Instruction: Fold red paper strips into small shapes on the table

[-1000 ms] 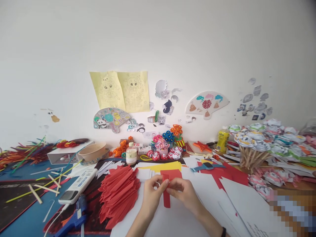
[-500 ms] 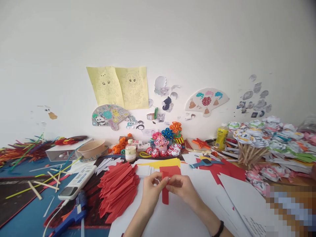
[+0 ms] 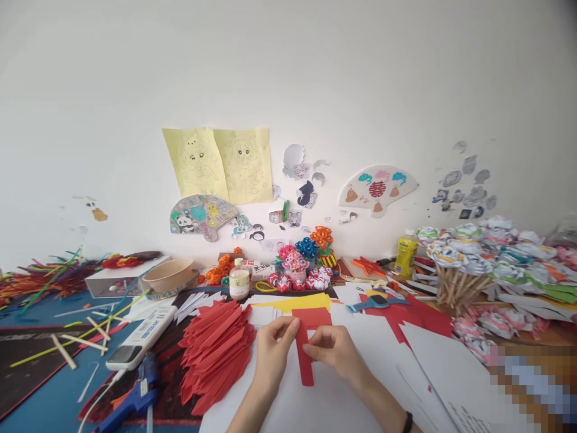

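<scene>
A narrow red paper strip (image 3: 305,364) hangs upright between my two hands, above a large white paper sheet (image 3: 288,412). My left hand (image 3: 276,343) pinches the strip near its top end, thumb against fingers. My right hand (image 3: 331,349) is closed on the strip's right edge lower down, with thumb and fingertips touching it. Behind the strip lies a flat red paper piece (image 3: 318,317). To the left of my left hand is a large pile of folded red paper strips (image 3: 216,355).
A blue glue gun (image 3: 135,400) and a white power strip (image 3: 144,337) lie at left. A small bottle (image 3: 238,279) stands behind the red pile. Paper flowers on sticks (image 3: 460,258) crowd the right side, near a blue watch (image 3: 377,302) and yellow bottle (image 3: 406,254).
My right hand has slid down the strip's edge, away from my left fingers. More of the strip shows, and its lower end has swung slightly right and down.
</scene>
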Motion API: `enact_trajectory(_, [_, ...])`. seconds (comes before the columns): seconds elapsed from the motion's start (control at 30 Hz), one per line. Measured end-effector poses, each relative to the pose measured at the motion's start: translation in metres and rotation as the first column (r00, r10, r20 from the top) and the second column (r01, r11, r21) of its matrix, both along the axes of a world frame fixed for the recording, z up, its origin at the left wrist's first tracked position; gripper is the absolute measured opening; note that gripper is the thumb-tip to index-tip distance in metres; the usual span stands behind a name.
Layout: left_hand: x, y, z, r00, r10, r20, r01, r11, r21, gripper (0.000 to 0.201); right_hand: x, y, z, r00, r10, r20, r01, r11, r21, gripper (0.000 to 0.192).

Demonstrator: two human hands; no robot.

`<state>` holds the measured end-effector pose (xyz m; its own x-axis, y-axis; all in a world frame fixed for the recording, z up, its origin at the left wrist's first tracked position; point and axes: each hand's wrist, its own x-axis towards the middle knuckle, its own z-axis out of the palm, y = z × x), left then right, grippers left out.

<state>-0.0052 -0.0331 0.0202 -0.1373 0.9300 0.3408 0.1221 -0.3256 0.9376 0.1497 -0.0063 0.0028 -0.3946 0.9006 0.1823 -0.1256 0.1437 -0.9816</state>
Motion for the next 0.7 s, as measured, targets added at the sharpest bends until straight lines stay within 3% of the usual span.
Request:
enact_trajectory(0.4, [0.0001,0.0004,-0.0047,0.996,0.049,-0.074,-0.047,0.999,0.026,0.035,-0.0007,0.0019,-0.0062,1.0,0.023,-0.002,-0.023,1.0,0.0,0.034])
enact_trajectory(0.7, [0.0029,-0.0054,-0.0019,0.976,0.153,-0.153,-0.13,0.981,0.147,0.035,0.0003,-0.0015,-0.0016,0.998,0.065,0.005,-0.065,0.995,0.073,0.028])
